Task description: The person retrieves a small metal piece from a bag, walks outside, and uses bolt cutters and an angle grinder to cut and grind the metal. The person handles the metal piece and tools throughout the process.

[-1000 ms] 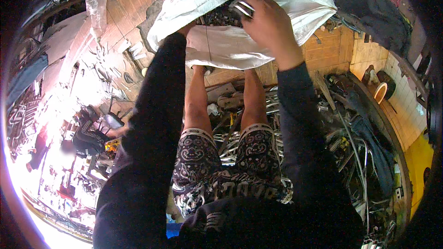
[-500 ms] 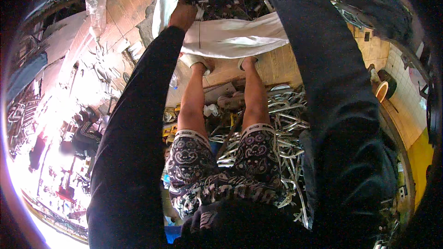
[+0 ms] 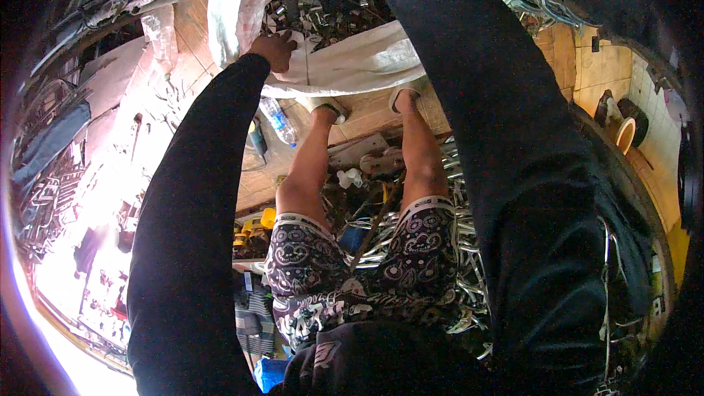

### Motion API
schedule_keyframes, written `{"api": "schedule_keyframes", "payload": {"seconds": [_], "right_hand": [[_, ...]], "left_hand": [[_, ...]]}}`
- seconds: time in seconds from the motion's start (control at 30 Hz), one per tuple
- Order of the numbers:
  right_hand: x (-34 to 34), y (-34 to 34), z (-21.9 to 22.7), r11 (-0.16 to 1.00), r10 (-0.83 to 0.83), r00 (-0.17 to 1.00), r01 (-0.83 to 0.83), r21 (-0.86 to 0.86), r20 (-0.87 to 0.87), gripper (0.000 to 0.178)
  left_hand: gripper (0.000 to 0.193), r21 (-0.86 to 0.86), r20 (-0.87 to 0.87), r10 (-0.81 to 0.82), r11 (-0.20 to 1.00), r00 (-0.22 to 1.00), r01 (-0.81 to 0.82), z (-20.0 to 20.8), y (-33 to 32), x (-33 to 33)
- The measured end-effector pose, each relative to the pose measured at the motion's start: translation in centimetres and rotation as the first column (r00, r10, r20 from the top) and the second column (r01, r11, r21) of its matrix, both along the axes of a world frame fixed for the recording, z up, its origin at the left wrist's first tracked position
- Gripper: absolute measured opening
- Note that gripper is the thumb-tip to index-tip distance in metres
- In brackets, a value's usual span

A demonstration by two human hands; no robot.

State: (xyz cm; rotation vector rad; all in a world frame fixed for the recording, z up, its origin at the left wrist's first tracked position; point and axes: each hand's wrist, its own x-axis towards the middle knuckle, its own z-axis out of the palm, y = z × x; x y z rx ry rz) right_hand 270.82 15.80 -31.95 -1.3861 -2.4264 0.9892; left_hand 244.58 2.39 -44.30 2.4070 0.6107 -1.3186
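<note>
White sack [image 3: 363, 57] at the top of the view, mouth gaping upward, its thin, creased cloth catching the light along a soft, sagging front rim. Inside, dark, jagged scraps [image 3: 326, 15] lie heaped, small glinting bits among blackened ones, with a long, narrow piece near the far edge. Left hand [image 3: 276, 51] right there on the sack's near left rim, fingers bent over the cloth; how tightly they grip, I can't tell. Right hand is past the top edge, so its fingers and any load can't be judged; only the smooth, dark right sleeve [image 3: 484, 73] shows, stretched across the sack's right side. Below, a clear, ridged plastic bottle [image 3: 279, 122] lies on the plank-patterned floor [image 3: 370, 126], and shiny bent metal strips [image 3: 473, 260] tangle beside the patterned shorts [image 3: 363, 249].

And the change: a second ago the right hand was over the mouth with shiny metal in its fingers; now it's out of sight, more of the heap is exposed, and the bottle has come into plain view.
</note>
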Motion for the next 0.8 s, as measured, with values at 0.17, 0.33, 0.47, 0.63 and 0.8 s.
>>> {"api": "schedule_keyframes", "payload": {"seconds": [0.17,0.33,0.47,0.63,0.8], "right_hand": [[0.1,0.6,0.6,0.775,0.344,0.818,-0.524,0.352,0.460,0.014],[1.0,-0.2,1.7,0.954,0.193,0.956,-0.235,0.186,0.219,0.014],[1.8,-2.1,2.9,0.998,0.043,0.994,-0.048,0.042,0.102,0.022],[2.1,-3.9,4.4,0.981,-0.159,0.975,0.139,-0.133,-0.153,0.031],[3.0,-4.1,5.0,0.925,-0.275,0.941,0.203,-0.322,-0.195,0.035]], "left_hand": [[0.061,-0.270,-0.197,0.122,0.947,0.973,-0.173,1.0,2.6,2.2],[0.055,-0.330,-0.314,0.261,0.872,0.913,-0.363,-1.4,5.2,2.8],[0.053,-0.217,-0.175,0.307,0.915,0.935,-0.341,-4.0,2.9,0.9],[0.050,-0.119,-0.062,0.343,0.930,0.937,-0.349,-4.2,0.6,-2.0],[0.047,-0.298,-0.174,0.549,0.762,0.818,-0.575,-5.6,5.0,-5.9]]}}
